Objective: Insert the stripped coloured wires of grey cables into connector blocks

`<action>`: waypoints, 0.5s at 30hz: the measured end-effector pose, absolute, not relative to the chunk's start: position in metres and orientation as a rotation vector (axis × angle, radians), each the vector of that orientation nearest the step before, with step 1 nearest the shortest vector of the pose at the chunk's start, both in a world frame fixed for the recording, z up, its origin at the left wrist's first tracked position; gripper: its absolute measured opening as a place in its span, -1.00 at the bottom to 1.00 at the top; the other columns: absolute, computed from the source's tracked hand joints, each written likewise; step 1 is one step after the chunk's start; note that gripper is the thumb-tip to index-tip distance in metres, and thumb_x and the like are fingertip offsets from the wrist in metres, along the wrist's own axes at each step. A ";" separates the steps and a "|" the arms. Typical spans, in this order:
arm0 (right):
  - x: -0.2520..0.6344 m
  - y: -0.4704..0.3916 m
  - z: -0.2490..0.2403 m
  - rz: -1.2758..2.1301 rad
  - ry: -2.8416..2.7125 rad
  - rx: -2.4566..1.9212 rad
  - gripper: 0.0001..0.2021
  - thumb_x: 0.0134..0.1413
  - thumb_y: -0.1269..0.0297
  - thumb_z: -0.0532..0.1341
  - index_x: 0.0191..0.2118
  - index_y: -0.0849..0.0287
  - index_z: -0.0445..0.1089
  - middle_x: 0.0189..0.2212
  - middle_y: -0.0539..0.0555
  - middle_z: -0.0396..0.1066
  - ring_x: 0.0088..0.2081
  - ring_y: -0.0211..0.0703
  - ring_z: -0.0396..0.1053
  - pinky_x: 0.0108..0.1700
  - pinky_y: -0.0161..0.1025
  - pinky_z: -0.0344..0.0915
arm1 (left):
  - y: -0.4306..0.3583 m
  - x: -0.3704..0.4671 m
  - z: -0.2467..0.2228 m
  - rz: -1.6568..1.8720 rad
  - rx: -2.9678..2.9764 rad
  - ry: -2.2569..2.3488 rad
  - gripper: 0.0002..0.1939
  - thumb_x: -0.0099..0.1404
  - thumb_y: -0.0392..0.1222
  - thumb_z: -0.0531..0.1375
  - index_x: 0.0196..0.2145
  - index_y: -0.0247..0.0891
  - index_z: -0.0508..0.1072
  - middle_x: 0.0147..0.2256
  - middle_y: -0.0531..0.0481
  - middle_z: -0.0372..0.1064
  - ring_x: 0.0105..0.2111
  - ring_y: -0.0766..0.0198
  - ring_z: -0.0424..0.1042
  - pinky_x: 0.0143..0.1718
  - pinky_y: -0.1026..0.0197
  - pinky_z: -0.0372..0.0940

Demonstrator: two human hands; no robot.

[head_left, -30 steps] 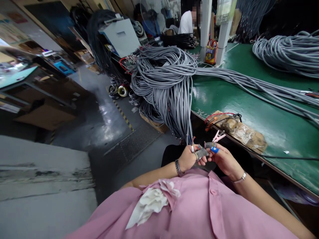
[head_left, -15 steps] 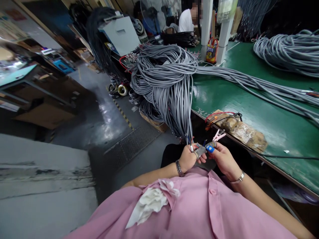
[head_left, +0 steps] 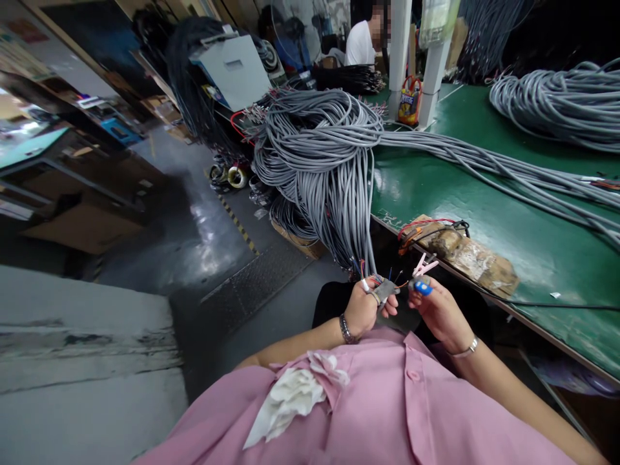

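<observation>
My left hand [head_left: 362, 312] is closed round the end of a grey cable, its thumb covered with grey tape. Thin coloured wires [head_left: 374, 280] fan out at its fingers, and a white sleeve or tag shows beside them. My right hand [head_left: 442, 314], with blue wrapping on the thumb, is pinched a little way to the right. A thin orange-red wire [head_left: 402, 285] spans the gap to its fingertips; the pinch point itself is partly hidden. Just beyond that hand is a pink clip [head_left: 425, 265] by the bench edge. The large bundle of grey cables [head_left: 322, 139] hangs down towards my left hand.
A worn wooden block [head_left: 467, 255] with red and black leads lies on the green bench [head_left: 547, 245]. More grey cable is coiled [head_left: 557, 103] at the back right. A snack bag [head_left: 409, 103] stands by white posts. A person in white [head_left: 359, 44] sits beyond.
My right hand has drawn slightly away to the right from my left hand, opening a gap crossed by a thin wire. The left hand keeps its hold on the cable end.
</observation>
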State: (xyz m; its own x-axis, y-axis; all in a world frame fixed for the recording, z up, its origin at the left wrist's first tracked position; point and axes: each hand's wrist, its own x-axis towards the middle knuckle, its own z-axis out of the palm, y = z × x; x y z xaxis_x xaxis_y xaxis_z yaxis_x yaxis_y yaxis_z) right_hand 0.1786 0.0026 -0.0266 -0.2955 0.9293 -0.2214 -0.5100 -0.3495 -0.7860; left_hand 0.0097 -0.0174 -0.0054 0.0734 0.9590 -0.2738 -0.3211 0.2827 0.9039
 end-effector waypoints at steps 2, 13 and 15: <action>0.184 0.008 -0.028 1.845 -0.605 -0.805 -0.81 0.06 0.11 0.25 -0.36 0.12 0.42 -0.48 -0.03 0.29 -0.50 -0.31 0.17 -0.40 -0.30 0.22 | -0.017 0.009 0.000 1.086 0.763 1.028 -0.66 0.09 0.02 0.28 -0.48 -0.37 0.41 -0.62 0.00 0.38 -0.70 0.36 0.35 -0.74 0.39 0.10; 0.180 0.033 -0.016 1.716 -0.777 -0.847 -0.60 0.09 -0.09 0.17 -0.39 0.19 0.47 -0.54 0.02 0.35 -0.51 -0.27 0.25 -0.45 -0.32 0.23 | -0.002 0.030 0.019 0.899 0.834 0.923 -0.64 0.09 0.02 0.27 -0.54 -0.39 0.40 -0.63 -0.01 0.36 -0.73 0.37 0.33 -0.74 0.38 0.06; 0.178 0.034 -0.017 1.795 -0.678 -0.817 -0.59 0.03 -0.12 0.21 -0.40 0.19 0.47 -0.55 0.01 0.35 -0.53 -0.27 0.25 -0.45 -0.30 0.24 | -0.001 0.031 0.018 0.884 0.836 0.940 -0.63 0.09 0.04 0.27 -0.55 -0.38 0.40 -0.64 -0.01 0.36 -0.73 0.37 0.32 -0.74 0.37 0.06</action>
